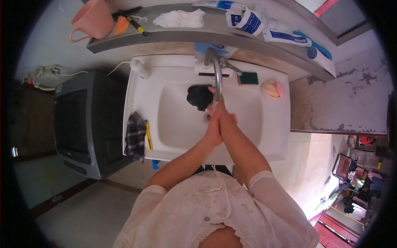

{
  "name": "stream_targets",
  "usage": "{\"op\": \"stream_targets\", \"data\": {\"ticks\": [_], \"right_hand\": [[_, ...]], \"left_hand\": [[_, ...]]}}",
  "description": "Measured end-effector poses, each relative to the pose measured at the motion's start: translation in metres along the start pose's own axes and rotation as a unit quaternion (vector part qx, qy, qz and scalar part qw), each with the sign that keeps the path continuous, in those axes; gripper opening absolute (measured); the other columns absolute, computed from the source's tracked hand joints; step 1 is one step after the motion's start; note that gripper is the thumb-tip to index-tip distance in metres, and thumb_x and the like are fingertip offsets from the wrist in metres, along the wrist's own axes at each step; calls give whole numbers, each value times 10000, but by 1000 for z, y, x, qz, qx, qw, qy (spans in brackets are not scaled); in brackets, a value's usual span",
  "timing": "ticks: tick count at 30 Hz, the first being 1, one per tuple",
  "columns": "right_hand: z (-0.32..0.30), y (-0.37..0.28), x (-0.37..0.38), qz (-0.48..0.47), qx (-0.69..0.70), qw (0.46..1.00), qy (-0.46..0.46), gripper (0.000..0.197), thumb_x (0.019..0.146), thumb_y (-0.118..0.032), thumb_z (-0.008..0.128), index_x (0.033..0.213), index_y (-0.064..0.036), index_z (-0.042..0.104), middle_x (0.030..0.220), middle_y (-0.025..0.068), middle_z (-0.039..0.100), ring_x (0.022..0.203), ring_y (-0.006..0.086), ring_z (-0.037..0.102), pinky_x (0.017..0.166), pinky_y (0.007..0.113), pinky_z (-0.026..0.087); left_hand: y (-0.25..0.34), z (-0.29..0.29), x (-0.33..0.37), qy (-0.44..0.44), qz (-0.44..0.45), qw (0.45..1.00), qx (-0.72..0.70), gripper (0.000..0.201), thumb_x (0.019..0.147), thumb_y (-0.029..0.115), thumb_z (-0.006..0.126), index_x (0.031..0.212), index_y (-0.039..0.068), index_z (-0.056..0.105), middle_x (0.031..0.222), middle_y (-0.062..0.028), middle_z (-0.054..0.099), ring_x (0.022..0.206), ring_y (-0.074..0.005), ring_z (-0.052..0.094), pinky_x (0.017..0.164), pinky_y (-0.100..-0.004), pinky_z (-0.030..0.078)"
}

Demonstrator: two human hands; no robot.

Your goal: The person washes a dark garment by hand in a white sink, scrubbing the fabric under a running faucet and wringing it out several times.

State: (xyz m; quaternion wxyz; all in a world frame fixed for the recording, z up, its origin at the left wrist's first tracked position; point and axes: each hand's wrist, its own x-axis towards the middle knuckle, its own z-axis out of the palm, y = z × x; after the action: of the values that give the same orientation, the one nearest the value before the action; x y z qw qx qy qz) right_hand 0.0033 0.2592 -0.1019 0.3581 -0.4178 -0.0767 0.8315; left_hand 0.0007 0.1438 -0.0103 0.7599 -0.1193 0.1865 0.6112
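Both my hands are over the white sink (pixel 173 136), under the curved metal faucet (pixel 218 74). My right hand (pixel 217 108) is partly hidden by the spout. A fingertip shows at the edge of a crumpled black cloth (pixel 199 97), which the hand appears to grip. My left hand (pixel 214 130) is wrapped around my right wrist, its fingertips showing on the far side. Water seems to run from the spout onto the right hand. The drain lies just beside the hands, partly covered by them.
A green sponge (pixel 248 78) and a soap dish (pixel 272 89) sit on the sink's right rim. At left are a white bottle (pixel 139 69), a checked cloth (pixel 135 136) and a yellow cutter (pixel 148 135). Above runs a shelf (pixel 173 36) with a pink mug (pixel 94 20) and tubes.
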Motion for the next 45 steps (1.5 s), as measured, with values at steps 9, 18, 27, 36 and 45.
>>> {"op": "stream_targets", "data": {"ticks": [9, 18, 27, 36, 45], "right_hand": [[36, -30, -27, -299, -708, 633, -96, 368, 681, -230, 730, 963, -47, 580, 947, 53, 563, 847, 172, 544, 767, 273, 432], [15, -58, -95, -262, -592, 752, -124, 258, 722, 55, 577, 958, -47, 588, 915, 74, 614, 821, 165, 589, 763, 261, 461], [46, -104, -169, -291, -601, 726, -163, 336, 685, 52, 629, 1002, -32, 556, 844, 29, 577, 799, 124, 531, 736, 245, 436], [-30, -71, -108, -212, -843, 484, -100, 246, 735, -164, 626, 951, -58, 574, 914, 153, 590, 888, 326, 559, 743, 384, 456], [-34, -74, -93, -216, -697, 680, -70, 204, 844, -173, 529, 1002, -52, 577, 881, 89, 601, 818, 235, 572, 659, 345, 453]], "left_hand": [[-1, 43, -53, 7, -124, 937, 326, 509, 799, 301, 635, 1165, 29, 410, 1027, -119, 565, 861, -185, 583, 703, -308, 495], [98, -43, -8, 111, 313, 644, 689, 270, 714, 11, 631, 973, 39, 562, 854, -43, 547, 835, -152, 523, 730, -285, 460], [103, -2, 11, -30, 189, 684, 704, 379, 651, 74, 715, 981, 22, 534, 867, -68, 579, 788, -185, 551, 738, -297, 447], [107, 35, -20, 0, 199, 755, 625, 217, 681, -47, 650, 842, 9, 515, 731, 9, 526, 662, -67, 499, 591, -210, 418], [173, -10, -67, 84, 346, 695, 624, 275, 710, -7, 622, 965, 45, 535, 836, -36, 561, 779, -116, 519, 716, -228, 429]]}}
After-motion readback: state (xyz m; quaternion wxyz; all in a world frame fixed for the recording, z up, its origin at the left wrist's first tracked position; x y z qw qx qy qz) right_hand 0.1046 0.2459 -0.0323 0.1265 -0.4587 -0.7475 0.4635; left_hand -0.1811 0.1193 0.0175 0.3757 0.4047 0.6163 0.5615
